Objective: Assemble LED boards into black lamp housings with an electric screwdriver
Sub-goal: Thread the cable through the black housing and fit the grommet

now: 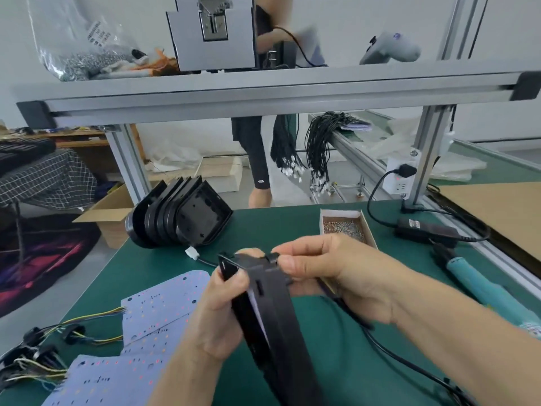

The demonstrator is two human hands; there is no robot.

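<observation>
I hold a black lamp housing (272, 326) edge-on over the green table (336, 361). My left hand (216, 315) grips its left side, thumb on the upper edge. My right hand (328, 271) pinches a small black grommet at the housing's top edge. A thin white board edge shows inside the housing. A white connector (191, 253) on a black wire trails out behind the housing. White LED boards (158, 315) with coloured wires lie at the left. The teal electric screwdriver (474, 282) lies at the right, untouched.
A stack of black housings (178, 218) lies on its side at the table's back. A small cardboard box of screws (345, 227) sits behind my right hand. A black power adapter (424, 230) and cables run at the right. A person (257, 159) stands beyond the aluminium frame (263, 95).
</observation>
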